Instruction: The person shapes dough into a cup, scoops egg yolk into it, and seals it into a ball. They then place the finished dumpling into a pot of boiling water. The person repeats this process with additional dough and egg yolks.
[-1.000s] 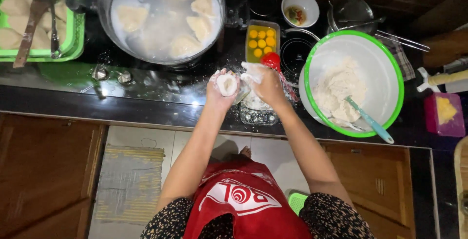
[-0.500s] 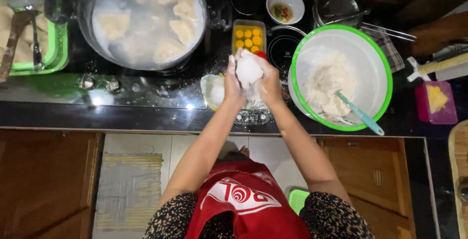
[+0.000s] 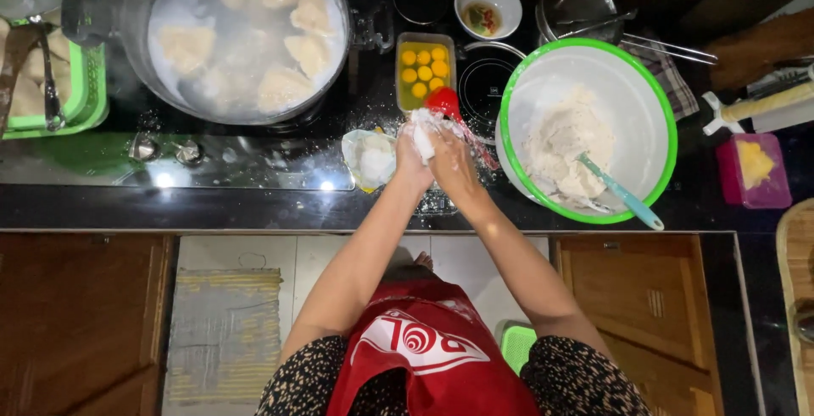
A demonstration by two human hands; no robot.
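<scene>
So a lump of dough (image 3: 424,138) is being pressed between the left hand (image 3: 409,155) and right hand (image 3: 449,160), fingers clamped round it, right beside the mixing bowl (image 3: 657,98) for easy reach.

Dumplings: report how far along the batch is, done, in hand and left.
Done: several dumplings float in the steaming pot, and more lie in the green basket at the far left. In hand: the left hand and right hand press a white dough piece between them. Left: a heap of dough sits in the green-rimmed bowl, and egg yolks fill the small tray.
</scene>
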